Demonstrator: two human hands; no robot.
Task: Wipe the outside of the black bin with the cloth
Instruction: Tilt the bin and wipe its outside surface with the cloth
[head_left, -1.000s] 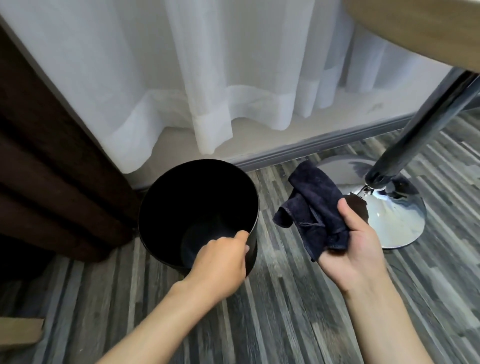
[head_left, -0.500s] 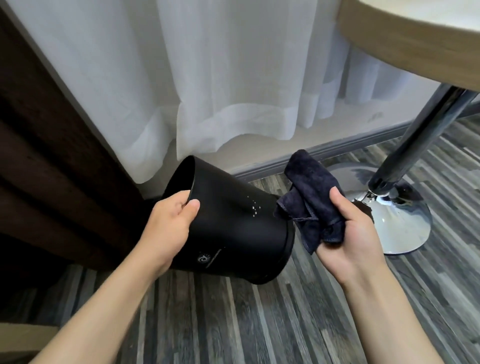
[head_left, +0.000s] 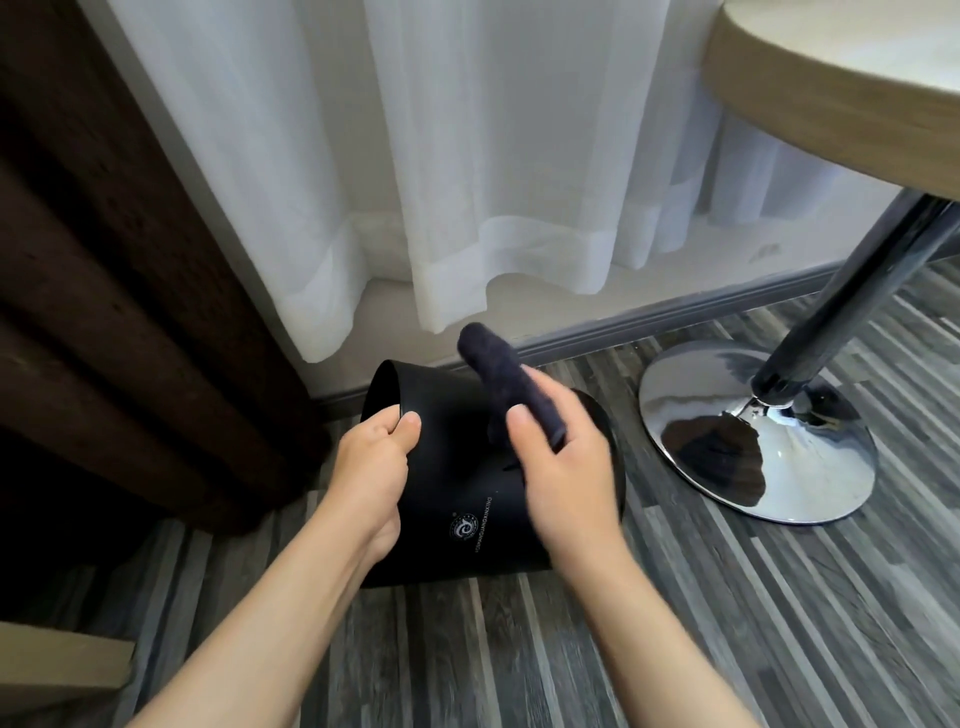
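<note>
The black bin (head_left: 467, 519) lies tipped on its side on the floor, its mouth facing left and away, a small printed logo on the wall facing me. My left hand (head_left: 371, 467) grips the rim at the open end. My right hand (head_left: 563, 473) holds a dark navy cloth (head_left: 493, 374) pressed against the upper side of the bin's wall. Part of the cloth sticks up past my fingers. The bin's base is on the right, partly hidden behind my right hand.
A chrome table base (head_left: 758, 431) with a slanting dark pole (head_left: 852, 291) stands right of the bin, under a round tabletop (head_left: 841, 88). White sheer curtains (head_left: 467, 182) hang behind. A dark brown drape (head_left: 119, 286) fills the left. The floor is grey striped wood.
The bin went from upright to tipped on its side, my left hand holding the rim. My right hand carried the cloth leftward onto the bin's outer wall.
</note>
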